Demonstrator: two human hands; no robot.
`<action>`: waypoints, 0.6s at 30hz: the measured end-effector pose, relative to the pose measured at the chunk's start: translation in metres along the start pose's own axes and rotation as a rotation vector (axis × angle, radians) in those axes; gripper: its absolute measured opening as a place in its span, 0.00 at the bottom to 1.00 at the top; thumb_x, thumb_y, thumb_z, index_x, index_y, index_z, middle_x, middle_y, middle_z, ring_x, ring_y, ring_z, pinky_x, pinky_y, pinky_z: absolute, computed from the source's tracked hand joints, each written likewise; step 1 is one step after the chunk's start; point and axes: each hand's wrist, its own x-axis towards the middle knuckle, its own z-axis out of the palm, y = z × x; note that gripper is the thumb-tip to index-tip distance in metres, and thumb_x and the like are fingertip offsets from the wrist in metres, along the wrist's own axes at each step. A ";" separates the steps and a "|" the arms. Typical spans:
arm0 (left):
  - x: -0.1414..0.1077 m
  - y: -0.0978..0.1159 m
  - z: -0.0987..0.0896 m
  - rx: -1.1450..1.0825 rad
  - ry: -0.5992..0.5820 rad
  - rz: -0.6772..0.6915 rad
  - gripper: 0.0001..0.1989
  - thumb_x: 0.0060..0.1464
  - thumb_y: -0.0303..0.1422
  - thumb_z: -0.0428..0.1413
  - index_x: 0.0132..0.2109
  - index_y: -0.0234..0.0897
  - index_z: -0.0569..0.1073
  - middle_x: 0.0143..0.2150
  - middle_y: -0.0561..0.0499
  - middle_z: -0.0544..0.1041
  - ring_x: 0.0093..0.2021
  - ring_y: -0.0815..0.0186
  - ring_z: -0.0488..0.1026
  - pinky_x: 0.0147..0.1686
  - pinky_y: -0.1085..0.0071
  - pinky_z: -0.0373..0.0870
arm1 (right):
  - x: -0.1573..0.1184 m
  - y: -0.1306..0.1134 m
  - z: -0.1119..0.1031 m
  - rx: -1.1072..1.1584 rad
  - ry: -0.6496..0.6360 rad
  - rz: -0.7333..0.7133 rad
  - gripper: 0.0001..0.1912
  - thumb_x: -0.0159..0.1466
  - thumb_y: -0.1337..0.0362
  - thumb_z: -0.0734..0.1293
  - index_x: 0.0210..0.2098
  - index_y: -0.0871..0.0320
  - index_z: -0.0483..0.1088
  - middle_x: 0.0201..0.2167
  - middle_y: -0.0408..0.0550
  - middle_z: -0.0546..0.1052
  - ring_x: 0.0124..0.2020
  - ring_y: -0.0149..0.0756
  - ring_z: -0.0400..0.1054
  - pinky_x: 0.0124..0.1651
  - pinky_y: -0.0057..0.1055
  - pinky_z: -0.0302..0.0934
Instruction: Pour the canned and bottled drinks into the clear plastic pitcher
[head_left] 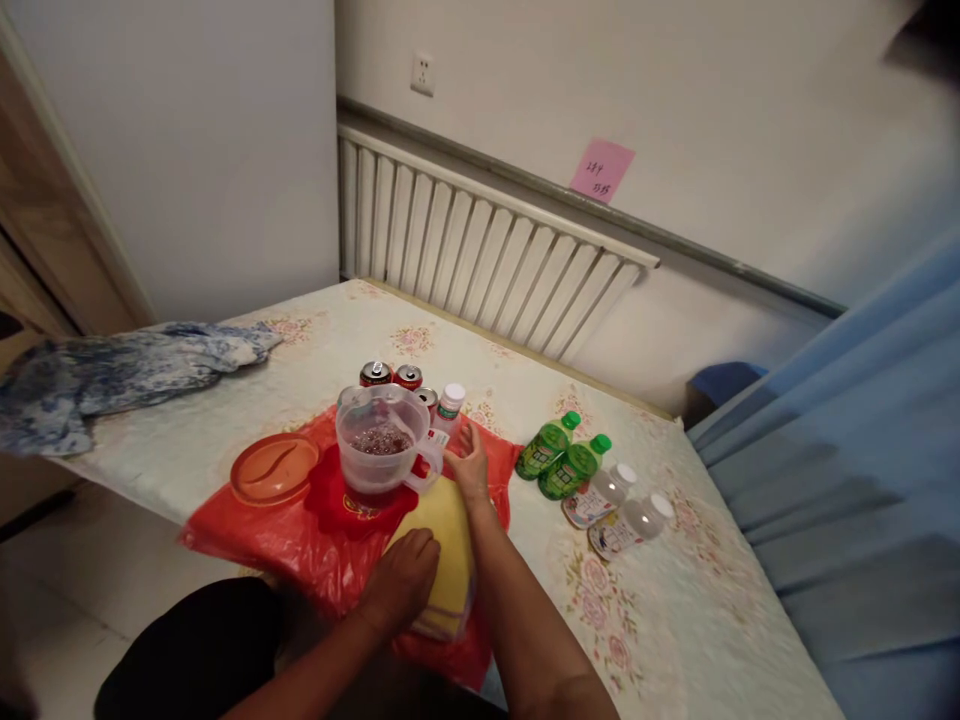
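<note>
A clear plastic pitcher [381,440] with dark bubbly liquid stands on a red scalloped plate [330,515], over a red plastic sheet [262,540]. My left hand [411,575] rests on a yellow cloth or pad [450,540], its fingers curled; anything under them is hidden. My right hand [469,463] is beside the pitcher's handle, fingers apart, near a white-capped bottle [448,408]. Whether it touches the handle is unclear. Several dark and red cans [409,376] stand behind the pitcher. An orange-red round lid [276,468] lies at its left.
Two green bottles [546,447] and two clear white-capped bottles [634,525] lie on the flowered tablecloth [540,590] at the right. A blue patterned cloth [135,375] lies at the left. Behind the table are a radiator [480,250] and a blue curtain [870,450].
</note>
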 end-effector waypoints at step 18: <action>0.010 -0.013 0.004 0.001 0.021 0.064 0.12 0.66 0.31 0.45 0.39 0.39 0.73 0.41 0.45 0.76 0.46 0.57 0.72 0.49 0.60 0.69 | -0.104 0.011 -0.264 -0.436 0.731 0.072 0.33 0.52 0.52 0.70 0.54 0.62 0.68 0.43 0.57 0.78 0.40 0.43 0.75 0.45 0.38 0.69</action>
